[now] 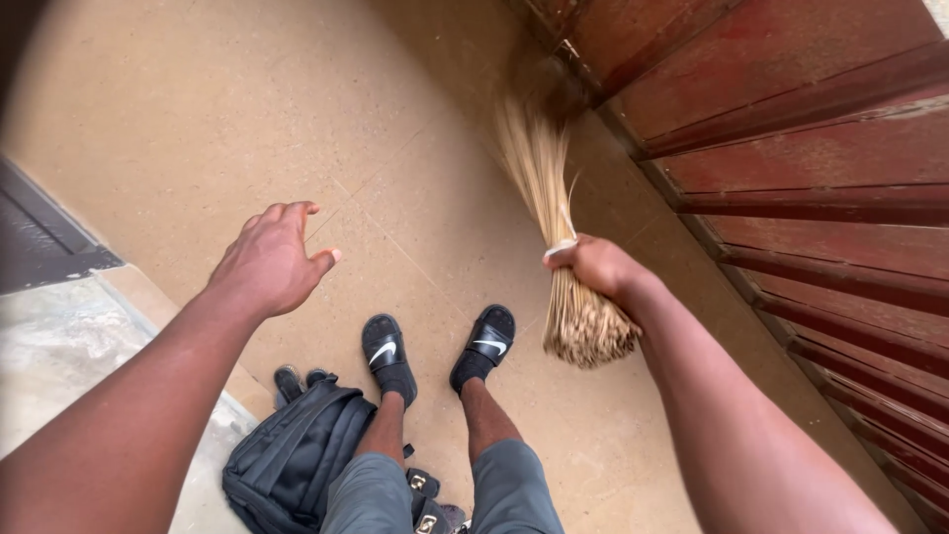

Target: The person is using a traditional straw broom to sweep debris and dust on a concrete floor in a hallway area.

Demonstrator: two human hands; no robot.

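The broom [556, 227] is a bundle of dry, pale straw stalks — rough and matt, cut ends ragged. The floor [198, 109] looks like smooth tan concrete, dull. The door [820, 148] is worn red-painted slats, scuffed. The backpack [292, 460] is black woven cloth; the sandals [386, 351] are black rubbery plastic.

We hold our left hand [269, 259] out, fingers [297, 210] loosely curled and empty; our right hand [598, 267] is closed in a fist.

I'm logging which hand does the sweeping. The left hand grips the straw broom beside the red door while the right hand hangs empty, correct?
Not quite: the head view shows the right hand gripping the straw broom beside the red door, while the left hand hangs empty.
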